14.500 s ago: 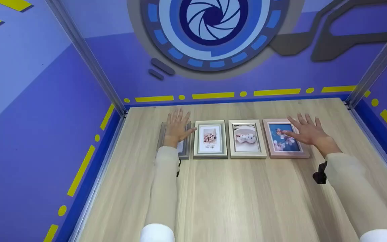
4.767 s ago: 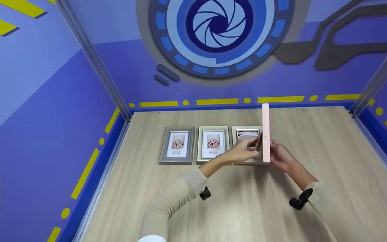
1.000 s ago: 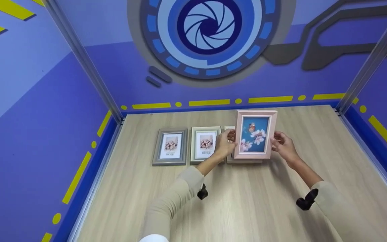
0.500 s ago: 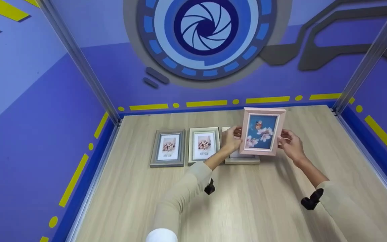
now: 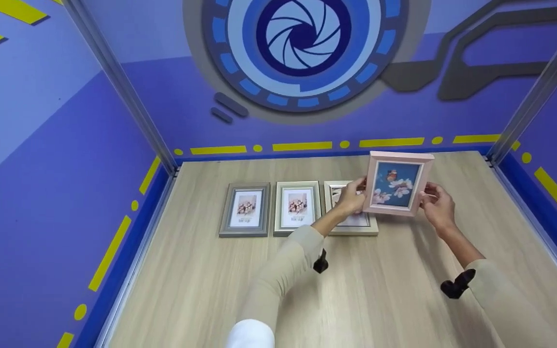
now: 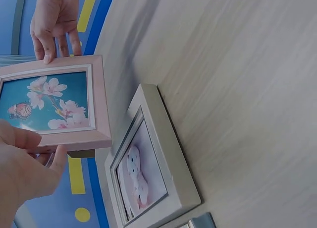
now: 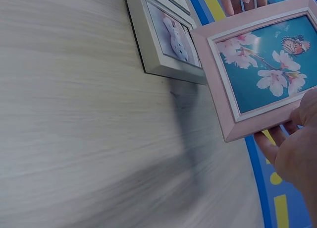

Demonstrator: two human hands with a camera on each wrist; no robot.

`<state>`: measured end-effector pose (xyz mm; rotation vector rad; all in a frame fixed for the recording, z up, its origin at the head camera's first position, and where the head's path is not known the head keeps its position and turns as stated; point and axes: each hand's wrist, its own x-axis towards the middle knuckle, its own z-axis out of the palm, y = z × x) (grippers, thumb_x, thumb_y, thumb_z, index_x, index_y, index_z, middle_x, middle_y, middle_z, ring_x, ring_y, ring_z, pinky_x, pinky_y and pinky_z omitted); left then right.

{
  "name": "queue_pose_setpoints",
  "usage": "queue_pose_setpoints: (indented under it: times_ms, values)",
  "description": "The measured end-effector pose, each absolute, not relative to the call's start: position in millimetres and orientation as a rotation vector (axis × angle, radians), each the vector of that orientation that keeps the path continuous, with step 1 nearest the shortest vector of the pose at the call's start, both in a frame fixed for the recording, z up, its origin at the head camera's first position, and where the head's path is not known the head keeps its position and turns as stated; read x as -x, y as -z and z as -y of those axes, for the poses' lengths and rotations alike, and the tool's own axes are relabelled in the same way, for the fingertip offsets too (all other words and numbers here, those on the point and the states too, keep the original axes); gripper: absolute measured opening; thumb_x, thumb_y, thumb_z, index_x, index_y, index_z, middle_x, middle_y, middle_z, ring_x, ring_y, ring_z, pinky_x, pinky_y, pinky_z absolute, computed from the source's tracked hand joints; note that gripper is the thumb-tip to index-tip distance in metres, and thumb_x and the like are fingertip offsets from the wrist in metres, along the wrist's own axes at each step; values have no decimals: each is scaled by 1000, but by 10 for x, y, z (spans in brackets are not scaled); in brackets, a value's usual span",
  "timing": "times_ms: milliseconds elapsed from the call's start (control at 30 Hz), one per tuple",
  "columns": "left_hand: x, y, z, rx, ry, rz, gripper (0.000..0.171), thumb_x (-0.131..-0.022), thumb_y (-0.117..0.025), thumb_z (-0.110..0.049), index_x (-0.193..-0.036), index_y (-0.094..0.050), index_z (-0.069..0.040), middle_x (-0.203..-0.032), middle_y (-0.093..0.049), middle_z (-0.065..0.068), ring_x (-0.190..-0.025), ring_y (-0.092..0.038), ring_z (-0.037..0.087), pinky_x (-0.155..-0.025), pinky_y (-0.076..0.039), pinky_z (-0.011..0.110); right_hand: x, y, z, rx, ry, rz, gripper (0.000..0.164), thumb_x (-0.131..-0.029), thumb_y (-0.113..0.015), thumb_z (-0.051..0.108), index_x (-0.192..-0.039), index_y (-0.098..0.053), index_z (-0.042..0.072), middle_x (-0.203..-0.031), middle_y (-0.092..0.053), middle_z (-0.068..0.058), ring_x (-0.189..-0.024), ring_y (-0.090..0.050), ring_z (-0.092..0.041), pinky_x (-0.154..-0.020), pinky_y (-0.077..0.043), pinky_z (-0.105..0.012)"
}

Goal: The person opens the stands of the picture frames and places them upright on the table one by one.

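A pink picture frame (image 5: 398,183) with a blossom-and-butterfly picture is held up above the table, tilted toward the head camera. My left hand (image 5: 352,197) grips its left edge, and my right hand (image 5: 439,207) pinches the right edge between thumb and fingers. Both wrist views show the pink frame's front, with a hand at each side. Under and left of it lies a cream picture frame (image 5: 353,230) with a white spotted pattern in its picture, partly covered by my left hand. The fingertips behind the pink frame are hidden.
A champagne picture frame (image 5: 297,209) and a grey picture frame (image 5: 245,210) lie flat in a row to the left. The wooden table (image 5: 201,299) meets a blue back wall (image 5: 162,106) and side walls with yellow marks.
Earlier the pink frame lay flat at the row's right end, then was raised edge-on. Since a second ago, both hands have carried it rightward, uncovering more of the cream frame.
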<state>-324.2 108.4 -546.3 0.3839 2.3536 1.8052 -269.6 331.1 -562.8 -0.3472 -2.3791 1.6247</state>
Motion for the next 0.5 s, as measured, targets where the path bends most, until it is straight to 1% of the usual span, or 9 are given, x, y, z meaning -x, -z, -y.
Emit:
queue_pose_setpoints:
  times_ms: [67, 133, 233, 300, 367, 400, 500]
  values:
    - [3258, 5475, -1144, -410, -1798, -2332, 55, -93, -55, 9, -146, -55, -6, -133, -68, 16, -128, -62, 26, -115, -45, 32, 2688, 5637, -3345, 370, -1592, 2383, 43, -107, -46, 8, -147, -44, -4, -140, -54, -24, -97, -54, 7, -82, -54, -8]
    - [3267, 5485, -1196, -461, -1791, -2312, 57, -93, -52, 11, -147, -53, -6, -139, -65, 17, -133, -59, 27, -116, -44, 32, 2679, 5649, -3379, 393, -1565, 2395, 43, -107, -45, 10, -149, -43, -2, -141, -54, -22, -101, -54, 4, -86, -55, -11]
    - [3270, 5501, -1264, -522, -1764, -2295, 61, -93, -51, 10, -152, -46, -5, -149, -56, 17, -142, -51, 26, -120, -38, 30, 2673, 5666, -3421, 429, -1535, 2403, 44, -108, -43, 11, -150, -43, 0, -142, -54, -19, -108, -56, -5, -90, -55, -14]
    - [3265, 5510, -1303, -530, -1741, -2291, 64, -93, -51, 10, -155, -40, -6, -154, -51, 16, -145, -47, 26, -121, -36, 28, 2676, 5679, -3443, 445, -1520, 2405, 44, -108, -43, 12, -151, -42, 1, -143, -54, -19, -113, -58, -10, -91, -55, -14]
    - [3253, 5519, -1361, -496, -1711, -2305, 70, -93, -55, 8, -158, -35, -6, -157, -48, 16, -146, -45, 24, -121, -34, 26, 2672, 5697, -3477, 458, -1512, 2399, 45, -108, -42, 12, -152, -41, 1, -143, -54, -19, -115, -58, -13, -88, -54, -11]
    - [3248, 5522, -1391, -472, -1683, -2327, 72, -93, -57, 6, -159, -33, -8, -156, -49, 15, -145, -47, 24, -120, -35, 25, 2671, 5706, -3492, 462, -1505, 2390, 44, -108, -43, 11, -151, -42, 1, -143, -54, -20, -113, -58, -12, -86, -53, -9]
    - [3236, 5538, -1475, -395, -1644, -2350, 76, -93, -61, 1, -161, -31, -12, -154, -52, 14, -141, -51, 23, -117, -39, 24, 2671, 5734, -3527, 472, -1503, 2348, 42, -107, -44, 8, -148, -45, -2, -139, -55, -21, -102, -57, -1, -79, -50, -4]
